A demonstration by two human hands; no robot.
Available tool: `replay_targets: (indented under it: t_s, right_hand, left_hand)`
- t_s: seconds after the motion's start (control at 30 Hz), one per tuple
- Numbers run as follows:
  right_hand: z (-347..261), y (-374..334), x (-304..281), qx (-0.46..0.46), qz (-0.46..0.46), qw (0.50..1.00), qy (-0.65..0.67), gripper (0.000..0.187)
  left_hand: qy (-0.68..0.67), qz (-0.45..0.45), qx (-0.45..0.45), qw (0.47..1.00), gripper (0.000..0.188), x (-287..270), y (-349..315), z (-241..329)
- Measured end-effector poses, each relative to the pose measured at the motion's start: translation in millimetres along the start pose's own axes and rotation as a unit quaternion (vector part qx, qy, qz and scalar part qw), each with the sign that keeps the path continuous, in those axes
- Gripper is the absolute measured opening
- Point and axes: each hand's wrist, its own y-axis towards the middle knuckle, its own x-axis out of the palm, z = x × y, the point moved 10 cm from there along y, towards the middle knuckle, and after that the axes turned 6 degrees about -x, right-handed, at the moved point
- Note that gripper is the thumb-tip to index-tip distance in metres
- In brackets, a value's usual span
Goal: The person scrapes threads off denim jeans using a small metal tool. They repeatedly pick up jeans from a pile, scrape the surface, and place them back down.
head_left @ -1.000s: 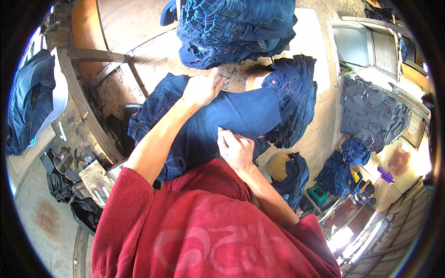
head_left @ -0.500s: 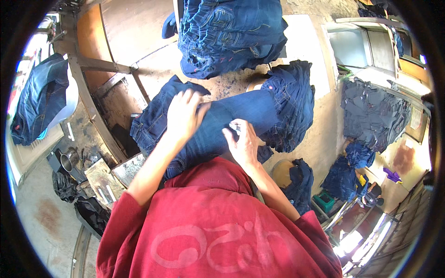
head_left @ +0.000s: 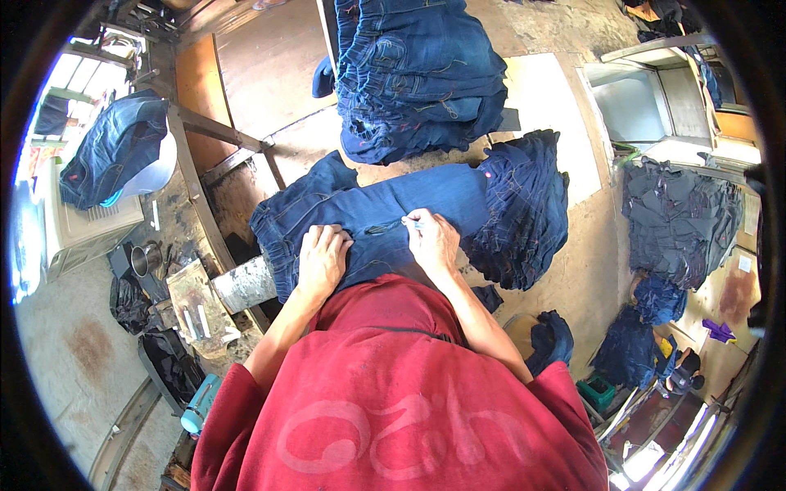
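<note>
A pair of blue jeans (head_left: 360,200) lies across in front of me, one leg stretched out to the right. My left hand (head_left: 325,255) rests on its near side with curled fingers closed on the denim. To the right, my right hand (head_left: 433,239) pinches a small pale object against the cloth; its kind is too small to make out. Between my hands a dark, slit-like mark or fold (head_left: 385,227) shows in the leg. A bunched heap of dark jeans (head_left: 528,209) touches the leg's right end.
A tall stack of jeans (head_left: 417,78) stands just beyond. At far left, more jeans (head_left: 115,151) hang over a white appliance, above a metal mug (head_left: 146,260) and a board with white sticks (head_left: 196,315). Dark grey garments (head_left: 679,217) and a green crate (head_left: 596,393) are at right.
My left hand has come down and nearer onto the denim. My right hand's fingers have closed into a pinch on the leg. The dark slit-like mark now shows between them. The whole view has shifted slightly.
</note>
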Motion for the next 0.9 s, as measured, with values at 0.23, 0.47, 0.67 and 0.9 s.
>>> replay_targets:
  t_s: [0.23, 0.47, 0.67, 0.9]
  right_hand:
    - [7.6, -10.8, 6.3, 0.108, -0.059, 0.974, 0.191, 0.024]
    - [5.2, -3.7, 5.0, 0.083, -0.071, 0.961, 0.252, 0.025]
    - [6.9, -6.4, 8.7, 0.068, -0.105, 0.958, 0.259, 0.024]
    - [8.7, -1.4, 10.0, 0.050, -0.139, 0.957, 0.250, 0.026]
  left_hand:
    - [-0.124, 0.039, -0.112, 0.985, 0.018, -21.0, -2.6, 36.9]
    - [-0.509, -0.203, -0.383, 0.743, 0.035, 68.5, -5.4, 37.7]
    - [-0.563, -0.185, -0.469, 0.654, 0.024, 80.4, -33.4, 30.6]
    - [-0.603, -0.142, -0.471, 0.628, 0.016, 67.3, -48.0, 38.5]
